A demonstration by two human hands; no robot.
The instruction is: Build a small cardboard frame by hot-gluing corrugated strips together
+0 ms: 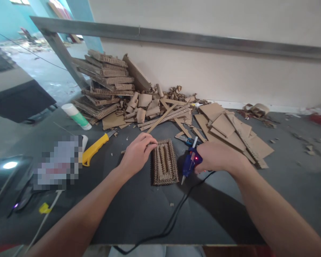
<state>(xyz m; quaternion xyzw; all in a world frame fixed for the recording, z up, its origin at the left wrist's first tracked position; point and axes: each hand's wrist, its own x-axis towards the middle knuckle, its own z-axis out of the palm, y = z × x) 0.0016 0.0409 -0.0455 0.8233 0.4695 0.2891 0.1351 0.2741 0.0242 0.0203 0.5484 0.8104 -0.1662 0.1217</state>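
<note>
A small rectangular piece built of corrugated cardboard strips [171,162] lies on the dark table [139,210], its strips nested one inside another. At its upper left corner my left hand [139,151] has its thumb and fingers pinched together; whether anything small is between them is hidden. My right hand [214,157] is wrapped round a blue glue gun [189,163] with a red light on it. The gun's nozzle points down, just right of the cardboard piece and apart from it. A black cable runs from the gun toward the front edge.
Stacked cardboard pieces [115,73] stand at the back left beside scraps and strips [146,105]. Flat sheets [227,125] lie at the right. A yellow cutter [96,147], a glue stick tube [76,116] and a blue-handled tool [186,140] are on the table.
</note>
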